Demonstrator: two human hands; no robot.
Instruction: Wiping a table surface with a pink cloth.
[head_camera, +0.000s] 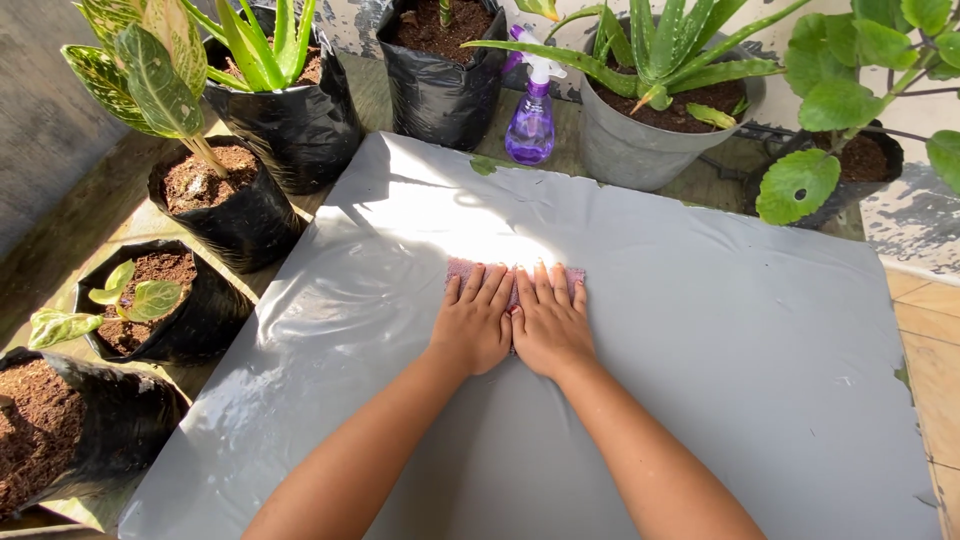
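Note:
A small pinkish cloth (460, 270) lies on a grey plastic sheet (700, 330) spread over the surface. My left hand (474, 320) and my right hand (548, 322) rest side by side, palms down, pressing flat on the cloth. Fingers are stretched out and pointing away from me. Most of the cloth is hidden under the hands; only its far edge and corners show. Neither hand grips anything.
A purple spray bottle (531, 120) stands at the sheet's far edge. Black grow bags with soil and plants (240, 210) line the left side and back. A grey pot with an aloe (640, 140) and a leafy plant (830, 150) sit at the back right.

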